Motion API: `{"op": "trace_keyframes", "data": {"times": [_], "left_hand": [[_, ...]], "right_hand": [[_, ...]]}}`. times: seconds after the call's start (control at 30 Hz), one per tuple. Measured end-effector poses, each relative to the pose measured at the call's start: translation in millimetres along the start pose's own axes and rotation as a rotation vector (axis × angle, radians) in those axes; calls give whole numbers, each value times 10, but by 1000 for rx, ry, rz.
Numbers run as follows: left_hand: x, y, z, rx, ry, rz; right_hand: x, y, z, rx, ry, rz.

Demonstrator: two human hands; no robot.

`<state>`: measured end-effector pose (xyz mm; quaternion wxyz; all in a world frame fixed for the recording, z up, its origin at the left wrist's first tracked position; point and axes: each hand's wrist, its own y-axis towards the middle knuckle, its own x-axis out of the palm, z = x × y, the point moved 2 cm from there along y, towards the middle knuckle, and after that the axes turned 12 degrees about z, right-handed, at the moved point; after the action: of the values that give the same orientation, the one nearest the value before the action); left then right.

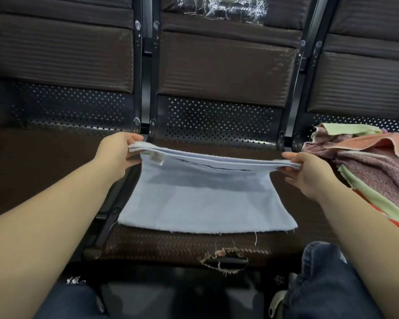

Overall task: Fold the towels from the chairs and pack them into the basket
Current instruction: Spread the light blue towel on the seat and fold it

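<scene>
Head: towel [207, 203] edge between both hands.

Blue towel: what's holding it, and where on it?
Both hands: left hand pinches the light blue towel's raised far-left corner, right hand its far-right corner. Near edge lies on the seat.

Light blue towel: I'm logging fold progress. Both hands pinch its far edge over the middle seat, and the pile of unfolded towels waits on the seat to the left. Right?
Not quite. The head view shows the pile of unfolded towels on the seat to the right. The rest holds: left hand and right hand pinch the light blue towel over the middle seat.
</scene>
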<state>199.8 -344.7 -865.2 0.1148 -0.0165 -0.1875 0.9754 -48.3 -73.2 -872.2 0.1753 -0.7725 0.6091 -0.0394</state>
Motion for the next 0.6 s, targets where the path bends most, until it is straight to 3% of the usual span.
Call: {"op": "trace_keyframes", "data": {"times": [0.2, 0.37, 0.5, 0.6], "left_hand": [[-145, -202, -83, 22, 395, 81], [-315, -375, -315, -76, 912, -23], [-394, -454, -530, -72, 1247, -150], [-365, -482, -497, 144, 1469, -130]], "right_hand": [[-284, -207, 119, 13, -339, -123], [-391, -360, 296, -10, -858, -360], [-368, -439, 306, -64, -1048, -320], [-315, -497, 220, -230, -1281, -232]]}}
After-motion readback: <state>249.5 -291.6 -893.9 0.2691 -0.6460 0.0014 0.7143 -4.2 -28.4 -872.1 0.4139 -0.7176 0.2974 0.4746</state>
